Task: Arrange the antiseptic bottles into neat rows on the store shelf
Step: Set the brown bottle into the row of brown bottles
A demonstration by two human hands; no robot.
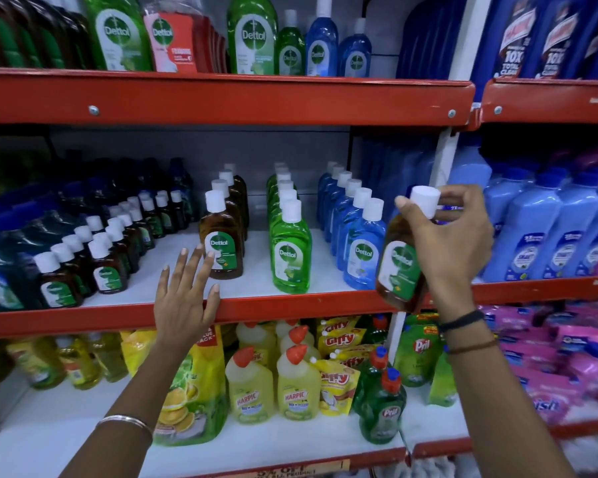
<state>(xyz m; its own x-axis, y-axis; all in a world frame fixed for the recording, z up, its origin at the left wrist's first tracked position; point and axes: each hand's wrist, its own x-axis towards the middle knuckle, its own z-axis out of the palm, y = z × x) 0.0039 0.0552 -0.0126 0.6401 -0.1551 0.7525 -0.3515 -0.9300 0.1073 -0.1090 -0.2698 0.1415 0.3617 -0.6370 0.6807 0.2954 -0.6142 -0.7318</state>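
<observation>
My right hand point(449, 243) grips a brown antiseptic bottle point(399, 267) by its white cap, tilted, in front of the middle shelf's red edge point(290, 310). On that shelf stand a row of brown bottles point(221, 250), a row of green bottles point(290, 257) and a row of blue bottles point(363, 250), each running front to back. My left hand point(183, 298) is open, fingers spread, its tips beside the front brown bottle. Small brown bottles point(101, 260) stand in several rows further left.
The upper shelf point(221, 98) carries large green, red and blue bottles. Big blue jugs point(549, 236) fill the bay to the right. Below, yellow cleaner bottles point(273, 384), green dish-soap bottles point(382, 408) and pink packs point(549, 367) crowd the bottom shelf.
</observation>
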